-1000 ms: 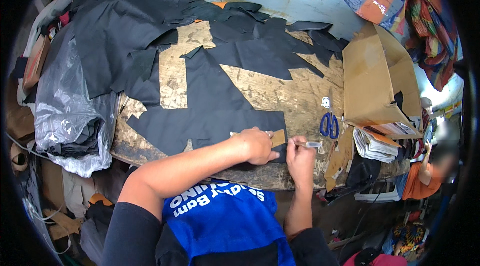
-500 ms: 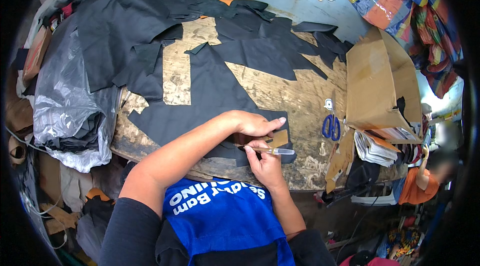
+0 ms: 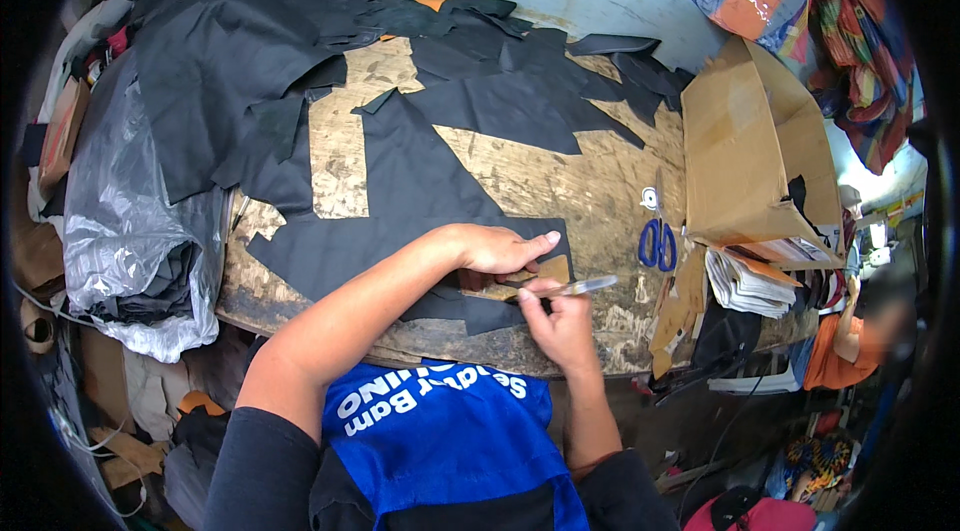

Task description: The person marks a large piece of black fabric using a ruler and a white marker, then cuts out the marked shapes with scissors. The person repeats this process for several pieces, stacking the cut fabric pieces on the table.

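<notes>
Blue-handled scissors (image 3: 657,243) lie right on the worktop (image 3: 560,181), cardboard box (image 3: 745,151) just beside; clear plastic bag (image 3: 130,221) far left, paper stack (image 3: 748,283) under box.

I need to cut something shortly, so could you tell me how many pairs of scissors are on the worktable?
1. The blue-handled scissors lie on the wooden worktable, right of the right hand and beside the cardboard box. Others may be hidden under the black sheets.

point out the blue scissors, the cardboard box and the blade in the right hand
blue scissors (image 3: 657,243): head view, on the handle loops
cardboard box (image 3: 735,146): head view, on its broad side wall
blade (image 3: 580,286): head view, mid-length of the metal strip
</notes>
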Motion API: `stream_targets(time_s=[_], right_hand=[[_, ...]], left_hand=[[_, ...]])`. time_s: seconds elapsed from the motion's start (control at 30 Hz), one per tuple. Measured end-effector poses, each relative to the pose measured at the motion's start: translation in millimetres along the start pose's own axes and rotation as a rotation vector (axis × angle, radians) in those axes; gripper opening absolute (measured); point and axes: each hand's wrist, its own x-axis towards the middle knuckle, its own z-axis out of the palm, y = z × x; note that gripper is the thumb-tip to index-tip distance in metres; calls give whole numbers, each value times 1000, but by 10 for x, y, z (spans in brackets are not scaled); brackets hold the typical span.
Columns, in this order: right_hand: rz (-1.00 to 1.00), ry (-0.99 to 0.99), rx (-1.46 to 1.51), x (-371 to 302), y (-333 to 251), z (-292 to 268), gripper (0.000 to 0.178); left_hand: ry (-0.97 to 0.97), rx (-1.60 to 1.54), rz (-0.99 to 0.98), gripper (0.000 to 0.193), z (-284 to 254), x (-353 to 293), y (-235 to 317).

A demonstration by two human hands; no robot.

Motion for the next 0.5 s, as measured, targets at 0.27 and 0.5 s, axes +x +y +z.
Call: stream_targets(time_s=[0.27, 0.5], right_hand=[[55, 108, -54, 38, 368, -331, 11], [82, 159, -142, 60, 477, -387, 10]], left_hand=[[38, -22, -52, 84, 6, -193, 163], [73, 13, 18, 79, 55, -186, 163]])
